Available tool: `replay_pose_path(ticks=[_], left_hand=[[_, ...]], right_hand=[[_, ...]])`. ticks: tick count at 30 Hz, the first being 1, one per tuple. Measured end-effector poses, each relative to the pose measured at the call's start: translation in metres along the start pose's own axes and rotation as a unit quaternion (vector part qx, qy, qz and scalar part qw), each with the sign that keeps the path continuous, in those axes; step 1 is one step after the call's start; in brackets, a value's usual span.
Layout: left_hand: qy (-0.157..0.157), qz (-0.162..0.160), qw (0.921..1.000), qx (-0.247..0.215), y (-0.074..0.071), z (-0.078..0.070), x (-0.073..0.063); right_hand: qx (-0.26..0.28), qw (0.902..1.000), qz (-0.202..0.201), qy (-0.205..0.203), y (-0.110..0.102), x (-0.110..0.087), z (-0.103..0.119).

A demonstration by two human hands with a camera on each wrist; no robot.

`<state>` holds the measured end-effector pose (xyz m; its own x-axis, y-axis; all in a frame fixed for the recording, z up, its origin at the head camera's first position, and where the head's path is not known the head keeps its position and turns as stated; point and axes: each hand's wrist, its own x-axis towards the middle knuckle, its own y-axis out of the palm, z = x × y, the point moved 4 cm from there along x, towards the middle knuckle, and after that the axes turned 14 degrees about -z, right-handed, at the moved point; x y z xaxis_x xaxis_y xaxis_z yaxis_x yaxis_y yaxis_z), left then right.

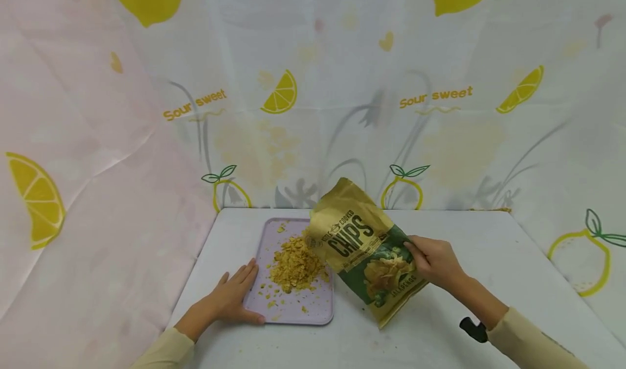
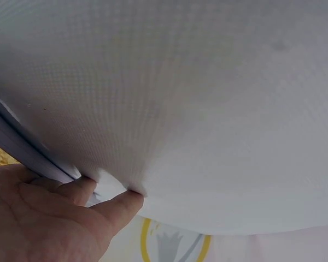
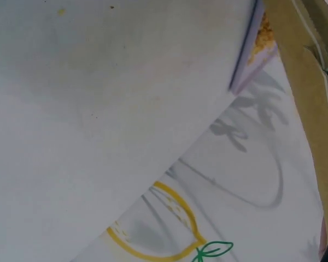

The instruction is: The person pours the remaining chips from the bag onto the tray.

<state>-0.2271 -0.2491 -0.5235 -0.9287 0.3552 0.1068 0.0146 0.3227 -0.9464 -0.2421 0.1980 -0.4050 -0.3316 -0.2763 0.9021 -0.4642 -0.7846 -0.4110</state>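
Note:
A lilac tray (image 1: 315, 306) lies on the white table, bearing a heap of crushed yellow chips (image 1: 295, 266) with crumbs scattered round it. Along the tray's left edge rests my left hand (image 1: 232, 298), thumb at the near corner. In the left wrist view, fingertips of that hand (image 2: 49, 218) touch the tabletop beside the tray's side. My right hand (image 1: 437, 260) pinches the right edge of a gold and green chip bag (image 1: 359, 238), tilted with its upper left corner overlapping the tray. The right wrist view shows the gold side of the bag (image 3: 306, 82); the right hand is mostly hidden there.
Small crumbs dot the white table (image 1: 489, 249) in front of the tray. A lemon-print cloth (image 1: 318, 86) hangs behind the table and along its sides. A black strap (image 1: 473, 330) sits on the right wrist.

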Motion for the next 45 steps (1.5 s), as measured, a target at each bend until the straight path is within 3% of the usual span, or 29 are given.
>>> replay_pose_path(ticks=[7,15,20,28,39,45], left_hand=[[0.002,0.003,1.0000,-0.003,0.000,0.000,0.000],[-0.003,0.002,1.0000,-0.002,-0.001,-0.002,0.000],[0.000,0.004,1.0000,-0.005,-0.001,-0.002,-0.001],[-0.003,0.004,1.0000,-0.007,0.002,0.001,0.001],[-0.002,0.003,1.0000,-0.003,-0.001,0.000,-0.001],[0.000,0.004,1.0000,-0.007,0.000,0.001,0.000]], right_hand=[[-0.011,0.9996,0.022,-0.014,0.004,-0.007,0.001],[-0.014,0.9996,0.023,-0.001,0.004,-0.009,0.001],[-0.008,0.9999,-0.003,0.007,0.000,-0.008,0.002],[-0.012,0.9989,0.031,-0.031,0.007,-0.006,0.007],[-0.008,0.9995,0.024,0.018,0.006,-0.013,0.004],[0.014,0.9980,-0.013,0.060,0.003,-0.021,0.004]])
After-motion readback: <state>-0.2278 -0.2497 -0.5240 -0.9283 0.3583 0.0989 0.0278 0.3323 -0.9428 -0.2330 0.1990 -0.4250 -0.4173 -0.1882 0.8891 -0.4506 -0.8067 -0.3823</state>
